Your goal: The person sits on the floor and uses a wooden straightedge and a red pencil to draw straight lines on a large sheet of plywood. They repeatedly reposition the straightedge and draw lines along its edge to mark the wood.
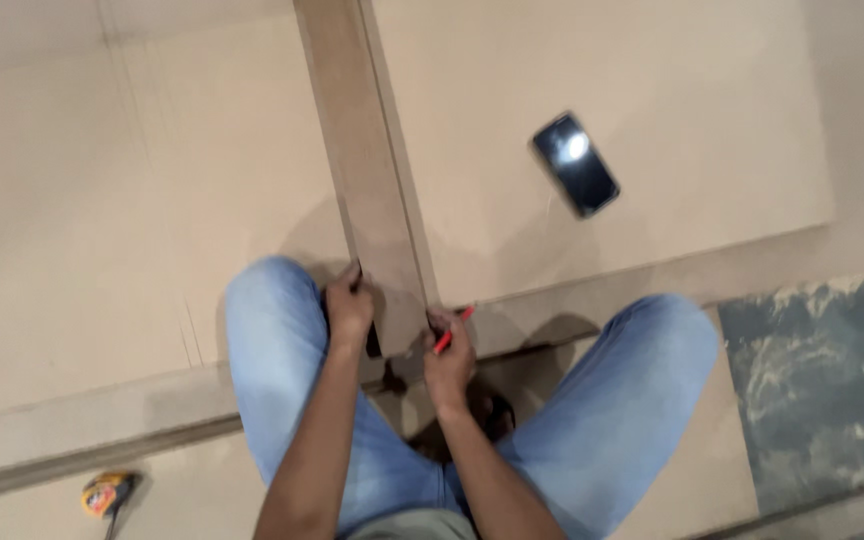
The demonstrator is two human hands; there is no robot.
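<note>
A long brown wooden strip lies on pale boards and runs away from me. My left hand grips the strip's near left edge. At the strip's near right corner my right hand holds a red pencil, its tip up by the edge. Both hands sit between my knees in blue jeans.
A black phone lies face up on the board at the upper right. A yellow and black tape measure sits at the lower left. Grey-blue patchy floor shows at the right. The boards are stacked with stepped edges near me.
</note>
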